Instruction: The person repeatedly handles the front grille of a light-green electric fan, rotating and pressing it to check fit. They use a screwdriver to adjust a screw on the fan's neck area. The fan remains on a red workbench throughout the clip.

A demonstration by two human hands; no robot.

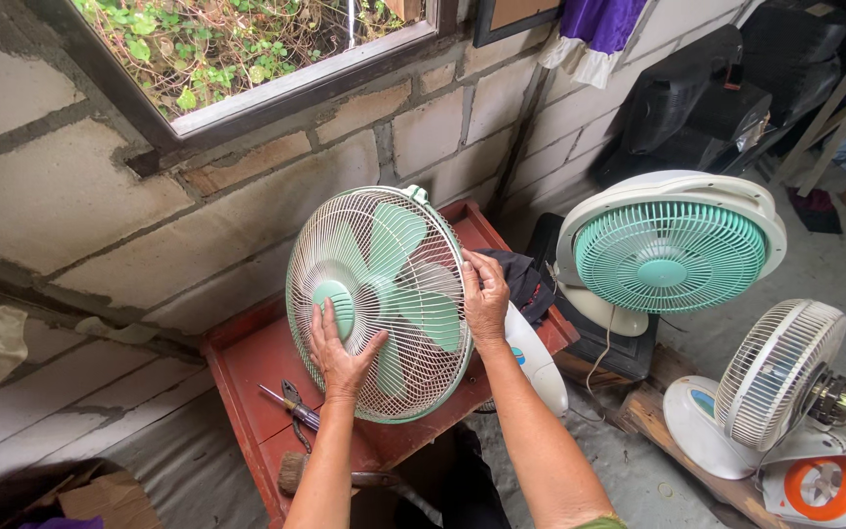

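Pale green fan [384, 294] lying tilted on a red table [247, 362], wire grille facing up toward the camera, base hanging off the table's edge toward 4 o'clock. Left hand [340, 353] spread flat and open on the grille just below the round hub, at about 7 o'clock on the guard. Right hand [485, 299] curled over the guard's rim [464, 323] at 3 o'clock, fingers gripping the edge.

Pliers [291, 402] on the table at 8 o'clock from the fan, a screwdriver with them (hard to separate the two), a brush-like tool [293, 472] lower down. Box fan with teal grille [668, 250] off at 3 o'clock, small white fan [771, 387] at 4 o'clock, dark cloth [526, 279] tucked behind the rim.

Likely risks: grille springing loose unevenly and bending if pried from one side only; fan sliding off the table edge given the overhanging base; thin wires pinching fingertips under pressure.
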